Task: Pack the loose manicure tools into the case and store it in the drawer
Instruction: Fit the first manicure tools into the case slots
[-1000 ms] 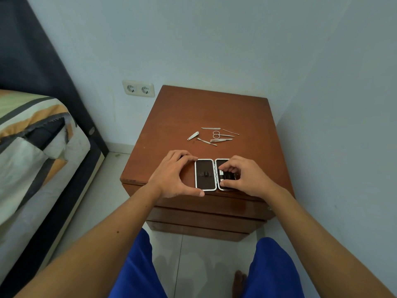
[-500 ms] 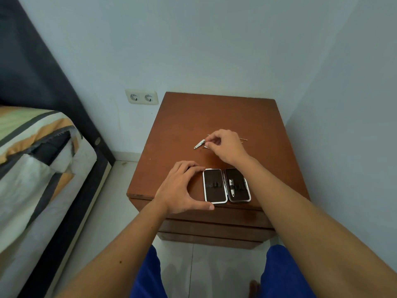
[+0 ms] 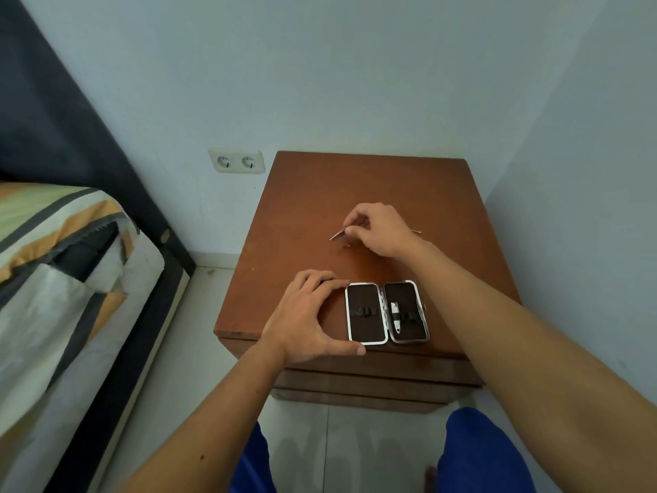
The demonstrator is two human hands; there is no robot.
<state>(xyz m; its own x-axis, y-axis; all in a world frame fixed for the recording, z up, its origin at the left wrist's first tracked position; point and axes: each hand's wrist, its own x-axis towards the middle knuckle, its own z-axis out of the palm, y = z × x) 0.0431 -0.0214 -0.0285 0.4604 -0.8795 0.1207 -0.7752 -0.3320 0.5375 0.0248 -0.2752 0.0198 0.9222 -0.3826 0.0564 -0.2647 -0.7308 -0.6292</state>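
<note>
The manicure case [image 3: 366,313] lies open and flat near the front edge of the brown nightstand [image 3: 309,215], dark lining up, with one nail clipper [image 3: 395,316] strapped in its right half. My left hand [image 3: 309,320] rests beside the case, thumb and forefinger against its left half. My right hand [image 3: 378,229] is farther back over the loose tools, fingertips pinched on a small metal tool [image 3: 337,235] that sticks out to the left. Another thin tool tip [image 3: 416,231] shows to the right of the wrist. The other tools are hidden under the hand.
Drawer fronts [image 3: 373,377] run below the nightstand top, all closed. A bed [image 3: 60,279] with a striped cover stands on the left, a double wall socket [image 3: 236,161] behind. Walls close in at the back and right. My blue-clad knees [image 3: 476,453] are below.
My right hand left the case's right half, reached back to the loose tools and pinched one. The nail clipper now shows in the case. My left hand stayed by the case.
</note>
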